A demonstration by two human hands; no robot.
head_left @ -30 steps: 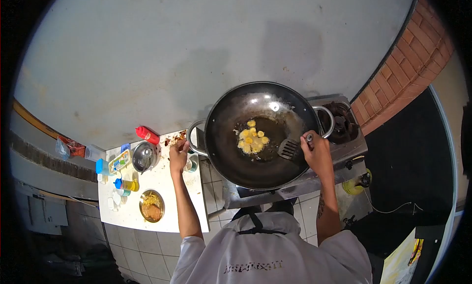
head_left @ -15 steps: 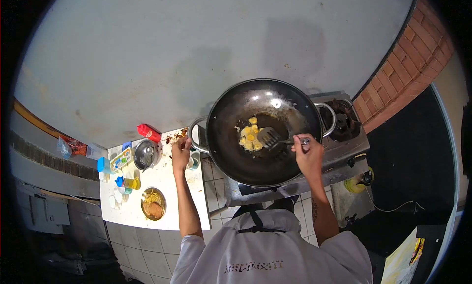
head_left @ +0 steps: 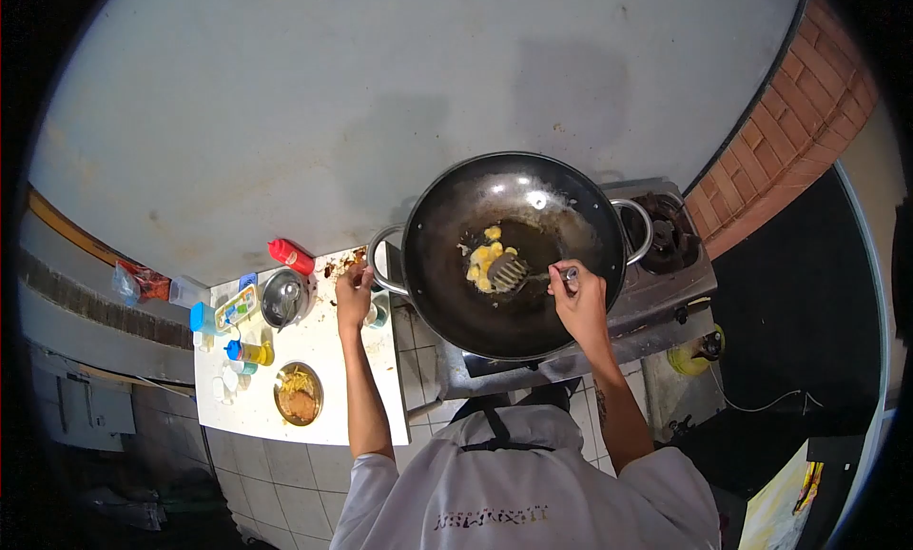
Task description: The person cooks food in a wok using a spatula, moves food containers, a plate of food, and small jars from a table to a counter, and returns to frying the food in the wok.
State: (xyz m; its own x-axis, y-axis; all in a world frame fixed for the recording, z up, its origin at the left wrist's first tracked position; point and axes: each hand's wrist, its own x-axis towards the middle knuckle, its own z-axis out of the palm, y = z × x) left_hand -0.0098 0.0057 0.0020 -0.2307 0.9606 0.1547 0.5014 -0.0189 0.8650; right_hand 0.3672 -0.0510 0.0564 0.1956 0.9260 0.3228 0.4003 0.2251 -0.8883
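Observation:
A large black wok sits on the stove, with yellow round pieces of food in its middle. My right hand holds the handle of a slotted spatula, whose head lies against the right side of the food. At the wok's left loop handle is my left hand, its fingers curled close to the metal; whether they grip it is hard to tell.
On the white table stand a red bottle, a metal bowl, a blue-capped oil bottle and a plate of food. A second burner is right of the wok.
My right hand has moved left over the wok, bringing the spatula head from the right side to the food. My left hand has stayed near the left handle.

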